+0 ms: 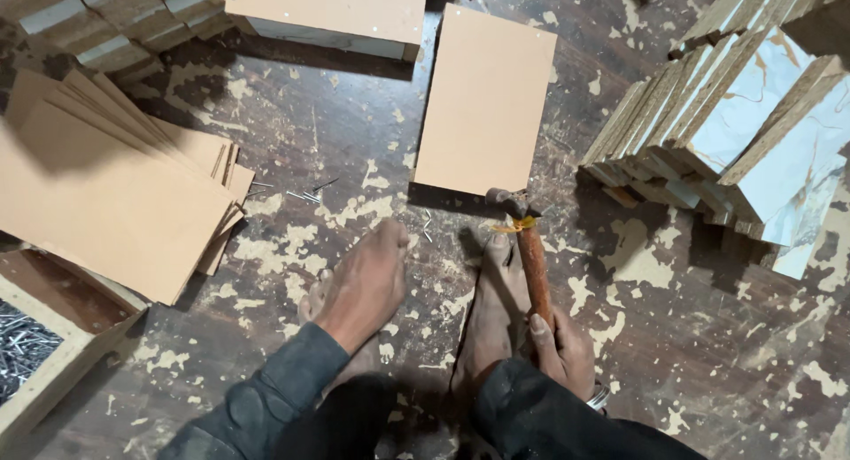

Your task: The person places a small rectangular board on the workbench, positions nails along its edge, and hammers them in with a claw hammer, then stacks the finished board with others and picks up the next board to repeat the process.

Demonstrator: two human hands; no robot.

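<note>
while the right hand (562,349) clamps the hammer (529,247) and the left hand (363,283) reaches open-fingered floorward, nail pickup appears in hand; next calls for pinching one loose nail (427,223).

A fanned stack of plain brown boards (106,185) is lying at the left on the stained, paint-flecked floor (691,354), and beneath its lower edge an open wooden box (62,345) is sitting with a heap of metal nails (22,349) inside. A single brown board (485,101) is lying flat near the middle, with a thicker white-edged panel (328,13) sitting just beyond it. At the right, a pile of marble-patterned strips (744,132) is leaning in overlapping rows, while a similar pile (115,22) is resting at the top left.
</note>
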